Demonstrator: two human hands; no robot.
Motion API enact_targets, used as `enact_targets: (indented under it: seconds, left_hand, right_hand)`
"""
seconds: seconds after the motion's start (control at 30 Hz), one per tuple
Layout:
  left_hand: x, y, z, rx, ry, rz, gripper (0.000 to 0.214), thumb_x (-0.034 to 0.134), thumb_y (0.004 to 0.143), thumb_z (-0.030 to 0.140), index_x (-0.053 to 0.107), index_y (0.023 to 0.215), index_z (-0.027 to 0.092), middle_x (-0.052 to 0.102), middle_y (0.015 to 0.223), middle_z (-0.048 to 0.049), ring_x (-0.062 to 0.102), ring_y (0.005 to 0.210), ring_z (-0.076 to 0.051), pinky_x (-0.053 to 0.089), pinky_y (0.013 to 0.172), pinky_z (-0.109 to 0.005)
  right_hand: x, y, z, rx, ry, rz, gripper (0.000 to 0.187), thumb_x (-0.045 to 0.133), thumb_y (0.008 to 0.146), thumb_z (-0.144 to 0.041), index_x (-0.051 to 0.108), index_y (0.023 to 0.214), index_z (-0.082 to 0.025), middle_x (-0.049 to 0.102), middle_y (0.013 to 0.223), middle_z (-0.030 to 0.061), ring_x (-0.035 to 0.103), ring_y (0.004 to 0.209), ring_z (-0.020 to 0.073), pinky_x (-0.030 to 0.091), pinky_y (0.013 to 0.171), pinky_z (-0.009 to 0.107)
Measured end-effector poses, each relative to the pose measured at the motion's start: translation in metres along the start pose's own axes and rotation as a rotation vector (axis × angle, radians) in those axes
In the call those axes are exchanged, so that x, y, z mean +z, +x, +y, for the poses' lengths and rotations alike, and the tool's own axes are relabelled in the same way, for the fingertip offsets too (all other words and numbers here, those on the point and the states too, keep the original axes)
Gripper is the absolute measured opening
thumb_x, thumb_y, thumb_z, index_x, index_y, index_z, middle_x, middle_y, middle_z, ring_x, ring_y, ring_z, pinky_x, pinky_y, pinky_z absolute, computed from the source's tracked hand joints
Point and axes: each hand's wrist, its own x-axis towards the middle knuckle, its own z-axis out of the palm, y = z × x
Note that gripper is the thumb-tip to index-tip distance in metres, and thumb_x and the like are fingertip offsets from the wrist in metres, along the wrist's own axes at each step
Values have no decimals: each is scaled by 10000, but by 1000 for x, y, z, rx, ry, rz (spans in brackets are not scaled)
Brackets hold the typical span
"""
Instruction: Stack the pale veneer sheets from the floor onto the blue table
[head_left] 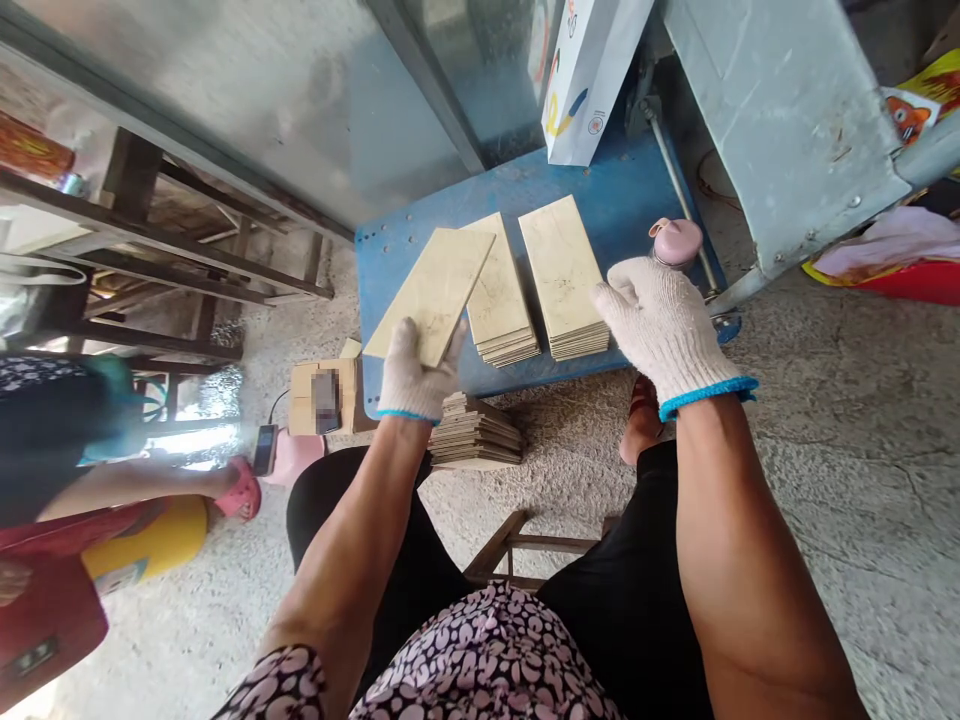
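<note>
My left hand (416,375), in a white knit glove with a blue cuff, is closed on the near end of a thin pale wooden board (433,292) and holds it tilted above the blue platform (637,200). Two stacks of like boards lie on the platform: a left stack (501,305) and a right stack (564,275). My right hand (660,325), gloved the same, hovers beside the right stack with its fingers loosely spread and nothing in it. A further stack of boards (476,435) rests on the ground under my left wrist.
A pink lidded bottle (676,240) stands behind my right hand. A white box (589,75) leans at the platform's back. A cardboard box (324,397) and a phone (264,450) lie left. Another person's arm (127,485) reaches in from the left. A wooden stool (517,550) stands between my knees.
</note>
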Motion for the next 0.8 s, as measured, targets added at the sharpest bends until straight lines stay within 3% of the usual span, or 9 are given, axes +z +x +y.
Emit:
enact_targets:
  seconds: [0.1, 0.2, 0.4, 0.6, 0.7, 0.8]
  left_hand:
    - [30, 20, -19, -46, -83, 16, 393, 457, 1016, 302, 502, 1390, 191, 692, 1145, -98, 674, 1059, -191, 579, 966, -371]
    - [45, 33, -32, -33, -99, 14, 475, 424, 1027, 311, 387, 1491, 214, 635, 1274, -97, 628, 1162, -179, 564, 989, -347]
    - [53, 59, -49, -30, -158, -20, 508, 385, 1038, 324, 324, 1523, 185, 541, 1396, -119, 525, 1302, -195, 510, 1060, -380]
    - [52, 62, -67, -22, -154, -14, 497, 344, 1048, 356, 313, 1520, 204, 544, 1388, -98, 585, 1221, -169, 554, 995, -333]
    - [45, 57, -75, -188, -137, -26, 505, 425, 1018, 426, 411, 1464, 189, 658, 1188, -88, 660, 1079, -185, 594, 899, -293]
    - [37, 52, -80, -419, 39, -144, 524, 429, 1002, 487, 528, 1352, 110, 704, 923, -88, 703, 927, -188, 603, 768, -224]
  right_hand:
    - [0, 0, -1, 24, 1, -7, 246, 513, 923, -385, 589, 813, -178, 597, 750, 54, 541, 718, 183, 385, 713, 304]
    - [1, 0, -2, 36, 9, -15, 237, 516, 923, -372, 621, 873, -165, 628, 790, 69, 575, 755, 195, 410, 738, 309]
    - [5, 0, -4, 46, -1, -20, 255, 539, 921, -371, 648, 998, -154, 674, 907, 102, 624, 836, 234, 456, 782, 342]
    - [7, 0, -6, 63, -26, -52, 261, 550, 921, -368, 651, 1021, -148, 681, 938, 110, 640, 872, 247, 477, 800, 354]
    - [9, 0, -5, 41, -8, -49, 274, 533, 930, -374, 648, 1030, -145, 679, 922, 107, 641, 880, 244, 481, 812, 358]
    - [10, 0, -4, 27, 0, -34, 277, 528, 932, -376, 644, 1033, -146, 677, 918, 103, 639, 887, 239, 482, 821, 359]
